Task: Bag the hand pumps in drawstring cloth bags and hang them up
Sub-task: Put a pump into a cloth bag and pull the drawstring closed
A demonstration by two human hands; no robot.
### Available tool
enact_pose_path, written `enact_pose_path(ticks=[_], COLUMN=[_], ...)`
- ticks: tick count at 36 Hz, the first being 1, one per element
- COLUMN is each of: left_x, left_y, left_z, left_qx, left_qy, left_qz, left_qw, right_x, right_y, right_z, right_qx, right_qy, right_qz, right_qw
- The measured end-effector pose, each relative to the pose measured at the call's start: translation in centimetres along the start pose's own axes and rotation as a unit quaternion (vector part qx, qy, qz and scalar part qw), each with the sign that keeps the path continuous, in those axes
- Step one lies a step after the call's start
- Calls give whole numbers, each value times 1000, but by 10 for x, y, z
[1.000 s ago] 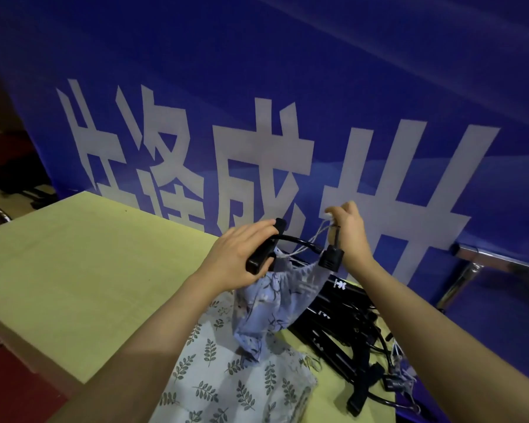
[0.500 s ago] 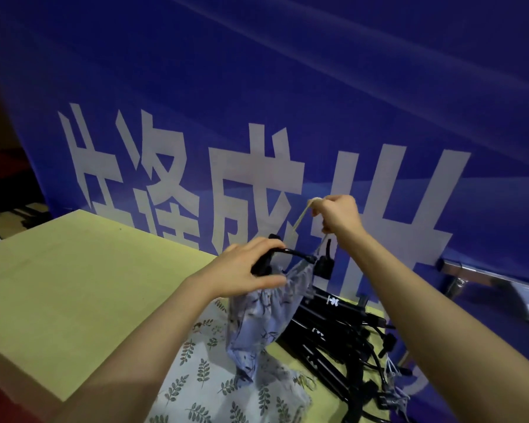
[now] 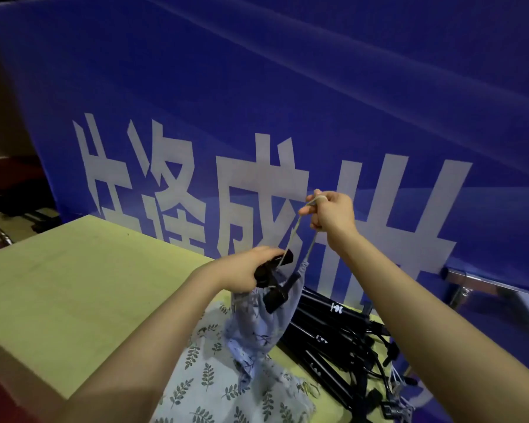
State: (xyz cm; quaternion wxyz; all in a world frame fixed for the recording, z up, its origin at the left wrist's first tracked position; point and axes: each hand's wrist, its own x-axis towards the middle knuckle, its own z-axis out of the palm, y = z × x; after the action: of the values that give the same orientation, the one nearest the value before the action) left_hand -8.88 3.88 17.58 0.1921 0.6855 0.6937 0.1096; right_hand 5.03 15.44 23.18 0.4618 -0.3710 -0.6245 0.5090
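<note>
head view: since a second ago my right hand point(image 3: 330, 213) has risen well above the bag mouth, fingers pinched on the drawstring point(image 3: 293, 233), now stretched taut. my left hand point(image 3: 248, 271) stays curled round the hand pump point(image 3: 275, 280) handle at the neck of the blue cloth bag point(image 3: 258, 325), which hangs just below that grip. judgement: mouth is cinching; hanging comes next. spare pumps point(image 3: 342, 334) lie below right, leaf-print bags point(image 3: 214, 380) beneath.
</note>
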Motion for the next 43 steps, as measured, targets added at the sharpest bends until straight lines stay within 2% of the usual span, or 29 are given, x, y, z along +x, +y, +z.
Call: enact_pose_path(ticks=[3, 8, 10, 14, 17, 20, 24, 27, 31, 35, 37, 41, 43], left_x=[-6, -10, -9, -8, -6, -2, 4, 10, 20, 24, 25, 26, 24], left_y=[3, -2, -4, -5, 2, 7, 14, 26, 40, 48, 50, 53, 56], left_z=[-4, -4, -4, 0, 3, 10, 20, 18, 18, 22, 24, 23, 21], left_qx=[-61, -161, -186, -318, -233, -200, -187, -187, -190, -190, -164, -63, -10], left_qy=[-25, 9, 23, 65, 118, 162, 190, 160, 128, 219, 233, 250, 290], left_qz=[-4, -88, -93, -78, -72, -103, -89, -104, -115, -153, -158, -180, -184], left_qw=[998, 983, 978, 943, 963, 961, 960, 964, 967, 945, 946, 949, 939], right_x=[0, -4, -5, -3, -3, -3, -2, -3, -8, -13, -15, -20, -21], right_y=[4, 14, 17, 22, 29, 31, 17, 3, -10, -21, -26, -33, -38], right_z=[-4, -8, -11, -17, -20, -23, -24, -20, -9, -1, 3, 11, 12], right_qx=[10, 6, 8, -71, -189, -211, -146, -64, -23, 13, 6, 25, 45], right_qy=[1, 25, 38, 51, 23, 30, 46, 27, -7, -32, -50, -67, -63], right_qz=[3, -13, -7, -1, -18, -12, 7, 9, -9, -46, -68, -88, -93], right_qw=[1000, 1000, 999, 996, 982, 977, 988, 998, 1000, 998, 996, 994, 993])
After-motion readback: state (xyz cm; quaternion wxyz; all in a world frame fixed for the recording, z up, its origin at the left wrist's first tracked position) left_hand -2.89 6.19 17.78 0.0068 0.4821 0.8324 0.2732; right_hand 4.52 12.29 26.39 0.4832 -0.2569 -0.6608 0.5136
